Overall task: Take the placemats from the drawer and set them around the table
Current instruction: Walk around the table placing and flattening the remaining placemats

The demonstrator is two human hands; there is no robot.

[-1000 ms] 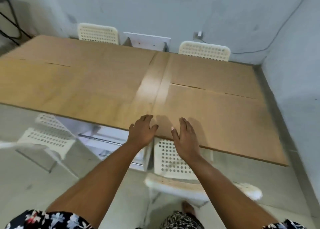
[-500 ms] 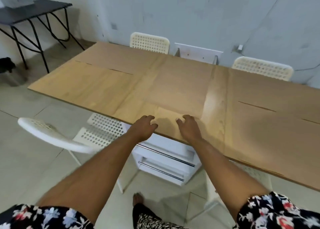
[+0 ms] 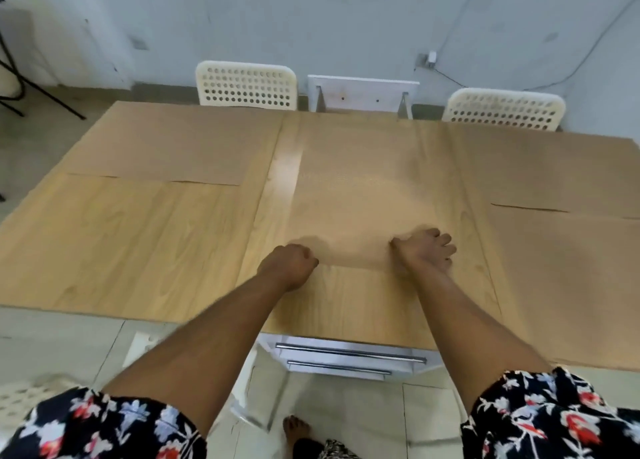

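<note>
Several tan placemats lie on the wooden table (image 3: 121, 243): one at the far left (image 3: 173, 143), one in the centre (image 3: 360, 198), and two on the right (image 3: 554, 167) (image 3: 571, 285). The centre placemat looks blurred. My left hand (image 3: 289, 266) is a closed fist at that mat's near left corner. My right hand (image 3: 424, 250) has curled fingers on its near right edge. The white drawer unit (image 3: 349, 358) with two metal handles sits under the table's near edge, drawers closed.
Two white perforated chairs (image 3: 246, 84) (image 3: 502, 110) stand at the far side with a white unit (image 3: 360, 93) between them. Another white chair (image 3: 20, 392) is at the near left. Black table legs (image 3: 10, 67) stand far left. My foot (image 3: 294, 427) is on the tiled floor.
The view has swung to face the table's middle. Both hands went from lying flat at the near edge to closed on the centre placemat's near edge, farther in over the table.
</note>
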